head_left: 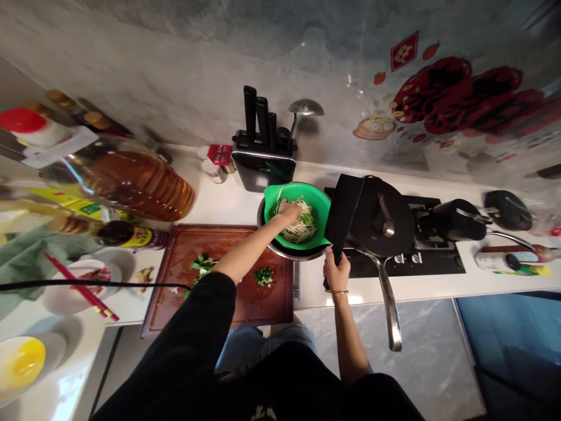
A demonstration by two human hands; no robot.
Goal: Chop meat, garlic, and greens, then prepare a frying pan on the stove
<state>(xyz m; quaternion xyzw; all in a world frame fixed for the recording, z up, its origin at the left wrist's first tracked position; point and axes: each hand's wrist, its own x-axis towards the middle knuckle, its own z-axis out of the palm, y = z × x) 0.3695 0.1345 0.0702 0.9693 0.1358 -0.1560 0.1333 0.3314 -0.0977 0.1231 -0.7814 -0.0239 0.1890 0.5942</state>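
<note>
My left hand [289,211] is in a green colander [324,204], its fingers curled into pale bean sprouts [300,233] with bits of chopped green among them. The fingertips are partly hidden. Beneath the colander is a metal bowl [284,252]. My right hand [336,268] grips the handle of a black cleaver [344,204], whose wide blade is raised beside the colander's right rim. On the brown cutting board [236,304] to the left lie chopped green herbs [263,276] and a pile of leafy greens [203,264].
A lidded frying pan [381,216] sits on the stove [438,266], its handle [390,310] jutting over the counter edge. Behind stands a knife block [263,166]. At left are a large oil bottle [140,181], red chopsticks [83,289] across a meat bowl [65,298], and a bowl of beaten egg [24,362].
</note>
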